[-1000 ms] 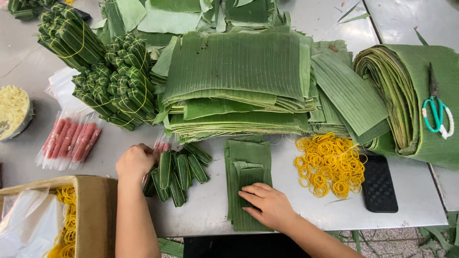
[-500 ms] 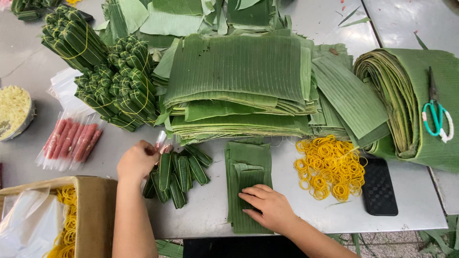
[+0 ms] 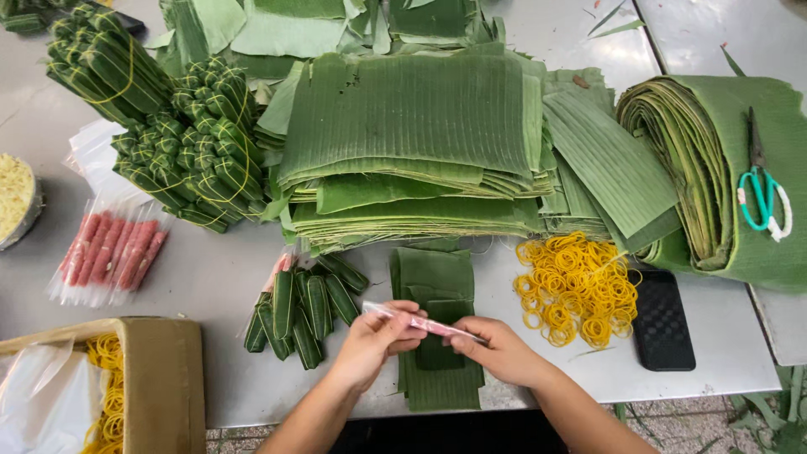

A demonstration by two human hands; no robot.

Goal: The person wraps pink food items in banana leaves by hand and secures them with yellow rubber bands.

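Hands meet over the near edge of the grey table [image 3: 210, 286], and from my remote seat I can see both of them pinching one thin pink stick in a clear plastic sleeve [image 3: 418, 320]. My left hand [image 3: 370, 340] has its fingers pressed together around the stick's left end, while my right hand [image 3: 496, 349] grips the right end between thumb and fingertips, so the stick lies almost level, tilted slightly down to the right. It hovers directly above a small stack of cut leaf strips [image 3: 437, 328] that lies flat on the table under both hands. Just left of the left hand sits a cluster of little leaf-wrapped rolls [image 3: 304, 309], touching one another. To the right of the strips lies a loose heap of yellow rubber bands [image 3: 577, 287], and a black phone [image 3: 662, 321] lies just beside that heap. Behind all this is a big stack of broad banana leaves [image 3: 412, 143], with a thick leaf roll [image 3: 706, 168] to its right carrying green-handled scissors [image 3: 761, 193]. Far left, I see bundles of tied wrapped rolls [image 3: 168, 134], a clear pack of pink sticks [image 3: 109, 252] and a cardboard box [image 3: 164, 378] holding more yellow bands.
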